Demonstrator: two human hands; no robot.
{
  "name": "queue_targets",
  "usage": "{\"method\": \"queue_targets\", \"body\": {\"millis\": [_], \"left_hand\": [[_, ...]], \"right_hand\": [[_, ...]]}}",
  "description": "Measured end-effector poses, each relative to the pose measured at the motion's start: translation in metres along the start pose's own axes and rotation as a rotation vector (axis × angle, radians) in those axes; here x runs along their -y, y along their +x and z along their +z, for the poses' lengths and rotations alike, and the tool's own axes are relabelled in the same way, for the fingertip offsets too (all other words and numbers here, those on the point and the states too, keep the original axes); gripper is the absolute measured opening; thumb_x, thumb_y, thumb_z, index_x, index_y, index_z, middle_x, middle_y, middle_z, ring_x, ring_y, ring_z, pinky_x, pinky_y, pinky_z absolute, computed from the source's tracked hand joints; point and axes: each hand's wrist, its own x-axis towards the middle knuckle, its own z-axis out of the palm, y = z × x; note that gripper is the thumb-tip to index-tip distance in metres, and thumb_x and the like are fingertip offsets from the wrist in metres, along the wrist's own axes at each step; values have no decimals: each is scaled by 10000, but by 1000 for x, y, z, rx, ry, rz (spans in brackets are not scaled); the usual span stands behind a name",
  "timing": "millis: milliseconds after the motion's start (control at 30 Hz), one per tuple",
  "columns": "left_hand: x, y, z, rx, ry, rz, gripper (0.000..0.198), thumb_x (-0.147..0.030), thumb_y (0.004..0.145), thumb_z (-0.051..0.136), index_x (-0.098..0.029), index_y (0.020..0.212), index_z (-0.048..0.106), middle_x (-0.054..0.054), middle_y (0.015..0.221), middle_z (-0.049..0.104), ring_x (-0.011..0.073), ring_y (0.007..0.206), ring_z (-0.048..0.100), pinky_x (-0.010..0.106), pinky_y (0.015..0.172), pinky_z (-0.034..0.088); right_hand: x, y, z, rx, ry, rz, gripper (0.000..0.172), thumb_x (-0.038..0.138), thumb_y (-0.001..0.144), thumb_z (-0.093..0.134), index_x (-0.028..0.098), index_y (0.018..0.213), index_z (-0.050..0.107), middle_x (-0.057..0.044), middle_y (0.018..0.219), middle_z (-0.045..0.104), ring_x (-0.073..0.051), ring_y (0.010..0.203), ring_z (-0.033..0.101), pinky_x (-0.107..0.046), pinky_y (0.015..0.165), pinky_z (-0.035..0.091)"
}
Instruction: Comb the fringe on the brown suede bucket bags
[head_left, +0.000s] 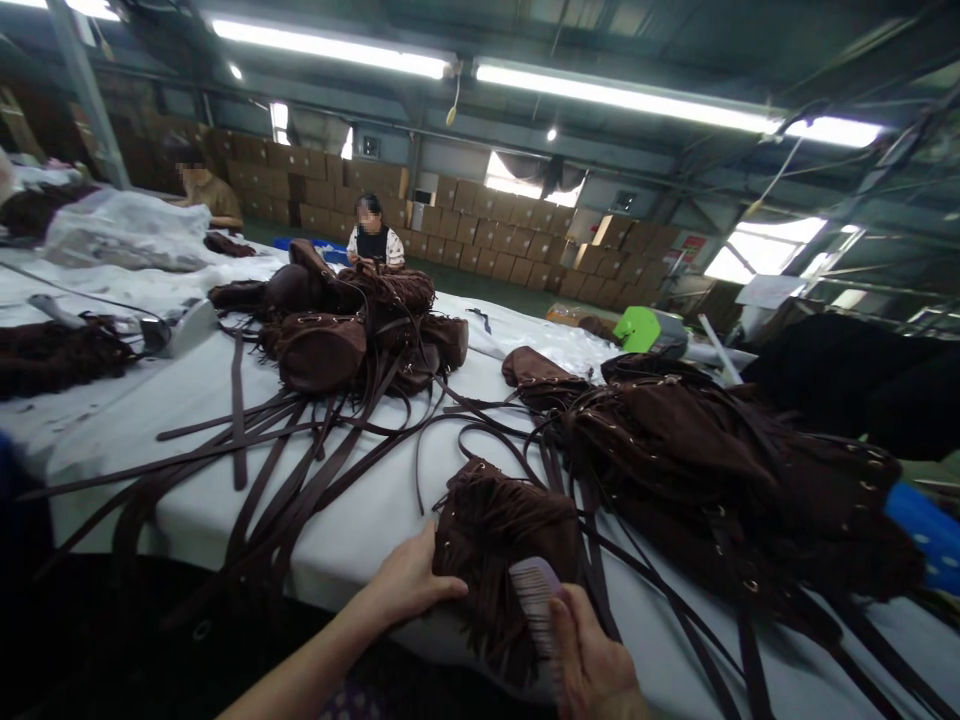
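Observation:
A dark brown fringed bag lies at the front edge of the table. My left hand grips its left side, the thumb on the fringe and the other fingers hidden behind the bag. In my right hand is a pale purple comb, its teeth against the hanging fringe on the bag's lower right part.
Brown bags are piled on the white-covered table, one heap at the centre left and another at the right. Long straps trail across the front edge. Two people sit beyond the table, before stacked cartons.

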Motion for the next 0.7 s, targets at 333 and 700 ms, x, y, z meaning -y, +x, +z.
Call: {"method": "queue_targets", "body": {"millis": [333,700], "left_hand": [[11,-24,-4,62,120,-1,189,-280,815,519,-167,819,670,89,828,721,256,822,672,278,645,417],[2,-41,-11,7,396,-12,285,-251,950,352,-189,962,630,132,890,715,290,847,682,333,690,437]], "right_hand": [[-1,5,26,122,110,-110,402,343,948,320,189,1201,591,-137,1023,716,-249,760,719,-337,685,564],[26,31,31,46,4,-147,459,318,948,330,147,1320,537,-149,1206,672,-265,1092,654,-371,937,525]]}}
